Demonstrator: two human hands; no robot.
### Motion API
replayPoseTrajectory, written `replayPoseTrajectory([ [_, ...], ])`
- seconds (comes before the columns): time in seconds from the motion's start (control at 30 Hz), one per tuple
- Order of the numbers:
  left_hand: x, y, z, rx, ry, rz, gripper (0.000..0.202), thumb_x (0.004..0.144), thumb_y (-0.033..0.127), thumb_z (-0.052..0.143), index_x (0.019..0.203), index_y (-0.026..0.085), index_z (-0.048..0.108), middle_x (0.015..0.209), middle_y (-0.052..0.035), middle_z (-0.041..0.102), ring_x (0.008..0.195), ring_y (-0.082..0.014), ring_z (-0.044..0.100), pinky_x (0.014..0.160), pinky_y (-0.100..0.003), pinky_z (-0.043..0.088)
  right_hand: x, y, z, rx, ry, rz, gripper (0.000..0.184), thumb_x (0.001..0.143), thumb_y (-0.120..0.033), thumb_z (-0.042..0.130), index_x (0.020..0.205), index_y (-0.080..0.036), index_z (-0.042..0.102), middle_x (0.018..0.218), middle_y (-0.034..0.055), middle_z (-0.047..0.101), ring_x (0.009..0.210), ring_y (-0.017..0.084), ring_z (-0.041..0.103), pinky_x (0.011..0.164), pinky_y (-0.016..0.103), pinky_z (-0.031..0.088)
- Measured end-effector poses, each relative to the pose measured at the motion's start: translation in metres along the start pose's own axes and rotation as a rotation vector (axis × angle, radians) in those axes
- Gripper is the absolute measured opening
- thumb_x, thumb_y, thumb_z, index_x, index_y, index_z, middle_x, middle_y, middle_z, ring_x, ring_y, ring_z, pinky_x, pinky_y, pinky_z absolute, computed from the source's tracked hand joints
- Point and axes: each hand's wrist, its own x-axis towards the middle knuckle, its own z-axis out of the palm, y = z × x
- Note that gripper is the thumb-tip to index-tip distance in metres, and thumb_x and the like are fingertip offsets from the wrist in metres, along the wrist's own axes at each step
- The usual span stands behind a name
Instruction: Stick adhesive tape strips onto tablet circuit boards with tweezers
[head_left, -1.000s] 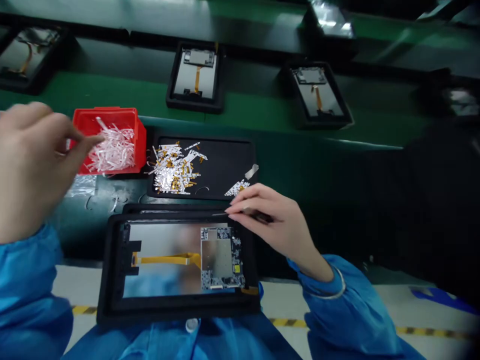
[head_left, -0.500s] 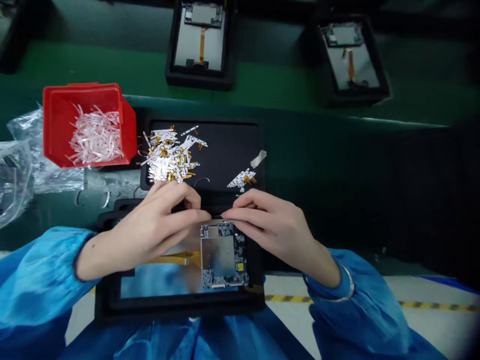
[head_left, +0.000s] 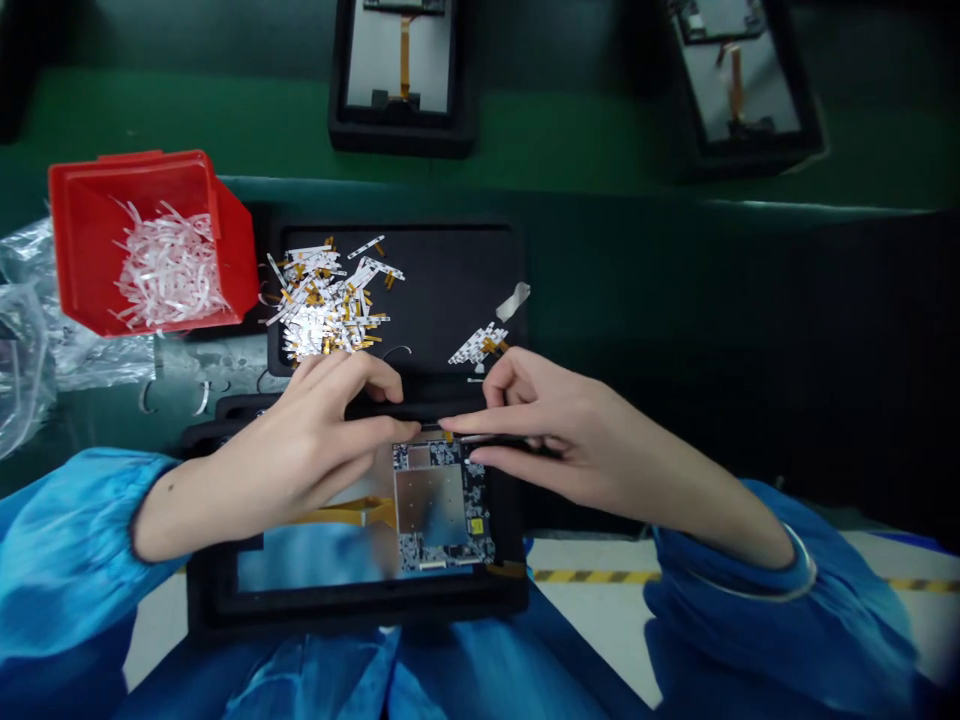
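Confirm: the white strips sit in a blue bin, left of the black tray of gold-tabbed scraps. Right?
Not right: the bin is red, not blue, as the head view shows. The white strips sit in it, left of the black tray of gold-tabbed scraps.

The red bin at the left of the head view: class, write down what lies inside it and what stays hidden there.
Inside the red plastic bin lies a loose heap of thin white strips. The bin's floor beneath the heap is covered, and so is whatever may lie under the top strips.

Soft even light, glare on the foil strips (head_left: 322,335), dark right side.
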Motion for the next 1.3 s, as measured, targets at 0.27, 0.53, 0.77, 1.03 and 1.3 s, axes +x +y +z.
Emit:
replayPoseTrajectory([
  [0.27,0.014,-0.001,0.006,0.015,0.000,0.100,0.031,0.106,0.016,0.044,0.129,0.023,0.063,0.117,-0.0085,0.052,0.103,-0.0225,0.054,0.084,-0.037,0.044,-0.004,-0.008,0.005,0.420,0.564,0.157,0.030,0.103,-0.033,0.064,0.076,-0.023,0.073,0.074,-0.0005,0.054,0.058,0.009,0.052,0.046,0.023,0.042],
  [0.53,0.013,0.004,0.013,0.233,0.030,0.166,0.022,0.107,0.017,0.043,0.119,0.018,0.061,0.117,-0.0109,0.058,0.102,-0.0250,0.053,0.082,-0.037,0.037,0.013,0.005,0.026,0.848,0.382,0.274,0.036,0.084,-0.027,0.086,0.093,-0.026,0.051,0.075,-0.0072,0.069,0.058,0.016,0.075,0.048,0.025,0.065],
  [0.77,0.016,0.009,0.014,0.343,0.030,0.202,0.018,0.102,0.012,0.054,0.117,0.019,0.060,0.114,-0.0095,0.061,0.101,-0.0252,0.055,0.086,-0.039,0.041,0.014,0.006,0.026,0.848,0.390,0.307,0.039,0.082,-0.029,0.088,0.092,-0.027,0.050,0.071,-0.0084,0.071,0.051,0.015,0.072,0.044,0.026,0.063],
  [1.03,0.008,0.013,0.007,0.263,0.043,0.176,0.029,0.107,0.016,0.043,0.128,0.015,0.063,0.115,-0.0093,0.070,0.107,-0.0250,0.060,0.094,-0.042,0.043,0.013,0.006,0.029,0.854,0.444,0.297,0.035,0.086,-0.028,0.085,0.092,-0.027,0.051,0.067,-0.0098,0.069,0.051,0.015,0.072,0.043,0.023,0.061],
  [1.3,0.001,0.026,0.003,0.265,-0.051,0.237,0.036,0.108,0.010,0.035,0.132,0.011,0.062,0.124,-0.0055,0.076,0.116,-0.0218,0.065,0.097,-0.038,0.046,0.012,0.005,0.028,0.816,0.457,0.299,0.035,0.086,-0.031,0.084,0.091,-0.028,0.049,0.068,-0.0090,0.070,0.051,0.016,0.072,0.043,0.027,0.060],
])
